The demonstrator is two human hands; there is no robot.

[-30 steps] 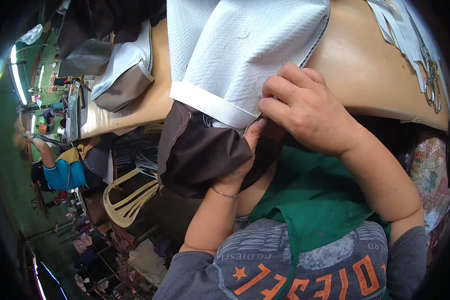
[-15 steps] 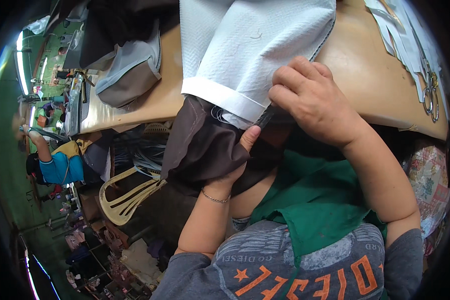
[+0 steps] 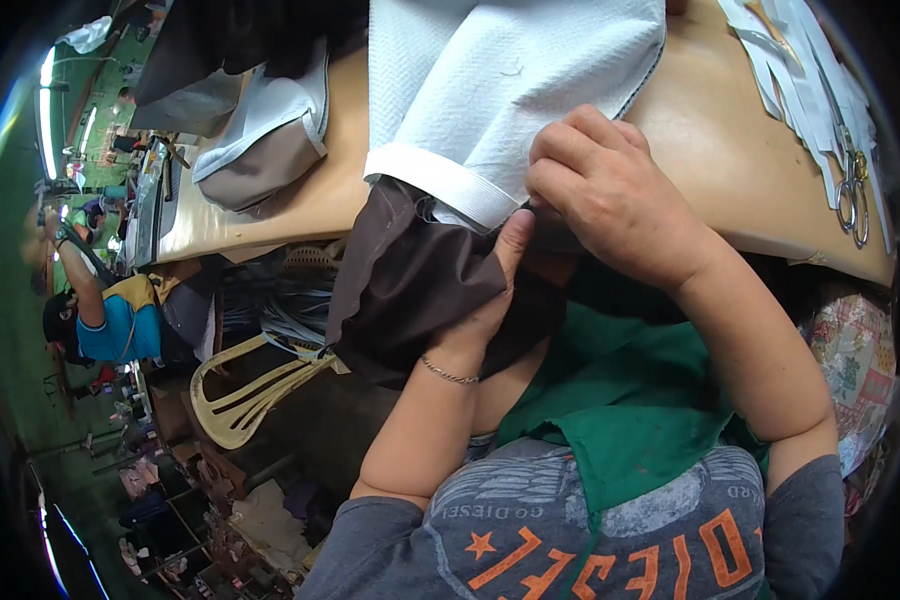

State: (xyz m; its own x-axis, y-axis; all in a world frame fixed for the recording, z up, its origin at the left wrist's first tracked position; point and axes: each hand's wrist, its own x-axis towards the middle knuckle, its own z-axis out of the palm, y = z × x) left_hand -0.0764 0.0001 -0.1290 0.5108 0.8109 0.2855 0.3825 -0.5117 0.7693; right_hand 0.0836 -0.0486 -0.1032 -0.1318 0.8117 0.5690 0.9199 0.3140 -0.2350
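Note:
A pale, textured fabric piece (image 3: pixel 470 100) hangs over the table's front edge. Across its lower end runs a white elastic band (image 3: pixel 440 185), and dark brown fabric (image 3: pixel 410 270) joins it below. My left hand (image 3: pixel 495 285) is closed on the brown fabric from underneath, the thumb up by the band's right end; its other fingers are hidden under the cloth. Bent into a pinch, my right hand (image 3: pixel 605 190) grips the pale piece's right edge, close to my left thumb. Whether a small tool is between those fingertips cannot be seen.
Scissors (image 3: pixel 854 200) and white fabric strips (image 3: pixel 795 80) lie at the tan table's (image 3: pixel 710 130) right end. A grey-brown sewn piece (image 3: pixel 265 165) rests on the left. Below it stands a cream plastic chair (image 3: pixel 235 395). Another person (image 3: pixel 120 325) is farther left.
My left hand has moved slightly up and right, bringing its thumb to the right hand's fingertips. The right hand has shifted a little left, and the brown fabric has bunched upward.

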